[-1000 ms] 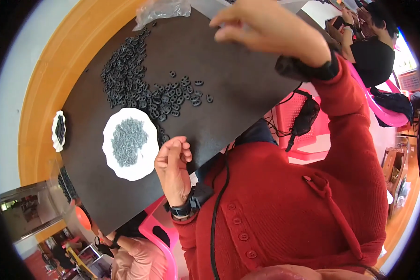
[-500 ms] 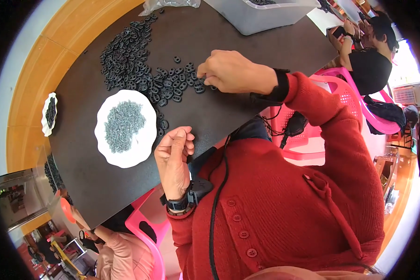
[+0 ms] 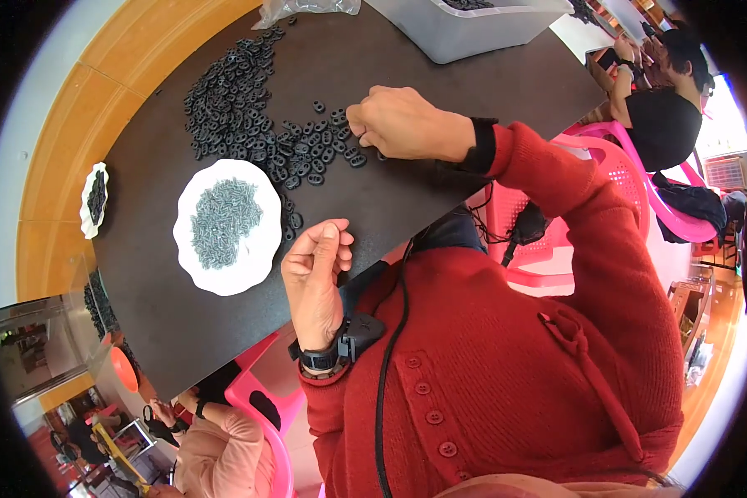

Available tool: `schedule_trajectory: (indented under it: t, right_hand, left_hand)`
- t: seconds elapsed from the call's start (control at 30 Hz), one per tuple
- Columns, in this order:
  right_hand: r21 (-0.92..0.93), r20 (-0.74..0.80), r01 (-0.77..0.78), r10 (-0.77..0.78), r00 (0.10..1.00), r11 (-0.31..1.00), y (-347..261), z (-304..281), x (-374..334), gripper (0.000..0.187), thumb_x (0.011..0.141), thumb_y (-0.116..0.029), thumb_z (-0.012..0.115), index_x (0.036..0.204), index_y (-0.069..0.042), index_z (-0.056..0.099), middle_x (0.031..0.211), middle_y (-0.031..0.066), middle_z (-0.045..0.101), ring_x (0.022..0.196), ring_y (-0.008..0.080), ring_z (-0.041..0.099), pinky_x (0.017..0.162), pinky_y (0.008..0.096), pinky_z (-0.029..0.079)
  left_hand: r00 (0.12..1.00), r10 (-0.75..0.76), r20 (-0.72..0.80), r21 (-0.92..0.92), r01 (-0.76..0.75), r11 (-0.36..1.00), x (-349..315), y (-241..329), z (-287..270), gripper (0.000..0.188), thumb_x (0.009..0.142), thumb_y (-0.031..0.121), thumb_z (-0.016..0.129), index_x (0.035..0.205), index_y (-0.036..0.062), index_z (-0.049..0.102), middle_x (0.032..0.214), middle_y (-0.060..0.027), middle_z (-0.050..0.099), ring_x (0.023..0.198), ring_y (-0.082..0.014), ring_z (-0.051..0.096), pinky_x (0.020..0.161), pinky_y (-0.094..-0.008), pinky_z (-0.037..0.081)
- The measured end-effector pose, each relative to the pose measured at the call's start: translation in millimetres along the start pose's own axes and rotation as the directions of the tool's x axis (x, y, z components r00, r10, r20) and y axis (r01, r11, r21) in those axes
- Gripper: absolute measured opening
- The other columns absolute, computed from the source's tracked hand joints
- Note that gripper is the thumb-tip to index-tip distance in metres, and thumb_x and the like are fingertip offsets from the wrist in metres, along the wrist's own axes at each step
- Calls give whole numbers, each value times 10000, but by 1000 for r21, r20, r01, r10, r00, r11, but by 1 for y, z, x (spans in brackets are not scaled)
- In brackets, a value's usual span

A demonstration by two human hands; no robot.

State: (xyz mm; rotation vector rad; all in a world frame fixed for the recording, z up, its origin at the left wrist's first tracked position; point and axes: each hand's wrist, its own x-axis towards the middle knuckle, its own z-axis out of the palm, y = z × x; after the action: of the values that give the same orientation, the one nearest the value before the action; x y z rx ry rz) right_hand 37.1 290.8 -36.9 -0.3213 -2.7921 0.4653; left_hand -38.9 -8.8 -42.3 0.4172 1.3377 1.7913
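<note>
My right hand (image 3: pixel 402 123) is over the right end of a spread of black oval plastic pieces with two holes (image 3: pixel 303 149). Its fingers are bent and pressed together, and whatever they hold is hidden. Near the table's front edge, palm up, my left hand (image 3: pixel 317 278) has its thumb against its curled fingers; nothing between them can be made out. To its left stands a white scalloped plate (image 3: pixel 257 257) heaped with small slender grey pieces (image 3: pixel 224 220) that look like springs. A few black ovals lie between plate and left hand.
At the back stands a translucent plastic bin (image 3: pixel 481 37) with dark pieces, beside a clear plastic bag (image 3: pixel 303 8). A small white dish (image 3: pixel 89 207) of black bits sits at the left edge of the brown table (image 3: pixel 373 66). Other people sit at right and lower left.
My right hand has shifted slightly left over the black ovals. The left hand keeps its pinch, raised a touch. The whole view has drifted a little.
</note>
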Motion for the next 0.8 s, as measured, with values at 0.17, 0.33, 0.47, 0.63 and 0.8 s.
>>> schedule_trajectory:
  t: [0.17, 0.33, 0.47, 0.63, 0.8]
  right_hand:
    - [139, -75, 24, -14, 997, 990, -18, -25, -16, 131, 911, -113, 784, 1021, -46, 757, 903, 140, 786, 895, 368, 728, 804, 501, 571]
    - [467, -113, -7, 68, 991, 884, -60, -47, -54, 172, 940, -110, 805, 1095, -38, 783, 856, 89, 779, 765, 217, 715, 748, 360, 560]
    - [701, 3, -157, 217, 976, 696, -83, -51, -76, 133, 982, -90, 797, 1065, 12, 782, 821, -10, 717, 773, 68, 600, 743, 279, 536]
    - [793, 26, -243, 366, 930, 559, -80, -54, -112, 179, 1018, -59, 761, 1176, 24, 766, 925, 23, 787, 884, 76, 711, 839, 263, 572]
    - [855, 100, -315, 465, 880, 412, -70, -68, -127, 173, 1049, -66, 739, 1190, 33, 762, 989, 58, 811, 979, 96, 766, 895, 253, 580]
  left_hand:
    - [1000, 6, 1, 43, -6, 999, 1, 3, 9, 241, 1130, 224, 737, 1204, 9, 818, 988, -10, 785, 799, -45, 617, 725, -211, 479]
    - [1000, 10, 11, 79, -11, 997, 6, 7, 23, 230, 1127, 197, 738, 1228, 2, 806, 1010, -15, 791, 802, -45, 614, 730, -210, 483]
    - [999, 29, 36, 129, -33, 991, 7, 5, 26, 233, 1120, 159, 729, 1292, 10, 772, 1064, -20, 786, 818, -60, 621, 742, -225, 488]
    - [999, 12, 38, 317, -24, 948, 3, 21, 43, 242, 1105, 121, 718, 1315, 12, 767, 1093, -25, 795, 839, -59, 622, 761, -224, 497]
    - [1000, -1, 7, 346, -2, 938, -12, 42, 56, 252, 1109, 158, 729, 1319, 25, 771, 1108, -27, 800, 854, -60, 626, 766, -227, 500]
